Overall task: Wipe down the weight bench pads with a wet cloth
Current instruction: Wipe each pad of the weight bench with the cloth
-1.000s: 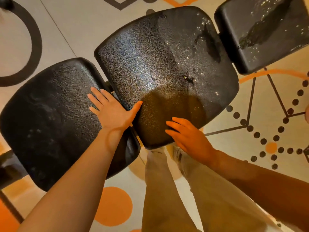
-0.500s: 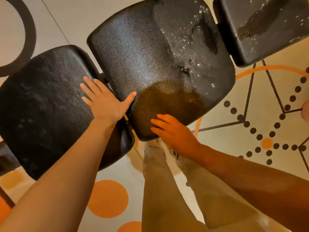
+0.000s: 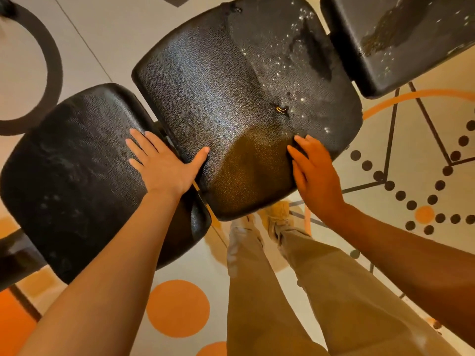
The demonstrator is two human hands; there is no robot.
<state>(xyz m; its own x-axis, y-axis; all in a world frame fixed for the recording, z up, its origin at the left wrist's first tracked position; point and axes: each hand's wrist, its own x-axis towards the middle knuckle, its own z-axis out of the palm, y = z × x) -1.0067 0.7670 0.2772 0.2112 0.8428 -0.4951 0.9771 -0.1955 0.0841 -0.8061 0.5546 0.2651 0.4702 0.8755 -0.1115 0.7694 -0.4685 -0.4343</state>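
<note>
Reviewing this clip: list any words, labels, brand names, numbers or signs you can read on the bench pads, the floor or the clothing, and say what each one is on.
None can be read.
Middle pad: no lettering; only a small orange squiggle, which looks like a tear rather than a mark.
Left pad and right pad: no label shows.
Floor: circles, dots and lines only, no text.
Trousers: no print or tag shows.

Middle pad (image 3: 231, 80): black pebbled vinyl-like cover, glossy sheen, droplets and a small tear toward its right. Left pad (image 3: 72, 176): same grain, duller, smudged. Upper-right pad (image 3: 401, 37): smoother, wet streak. Floor (image 3: 102, 39): smooth matt w/ printed pattern. Trousers (image 3: 321, 291): matt woven cloth.
</note>
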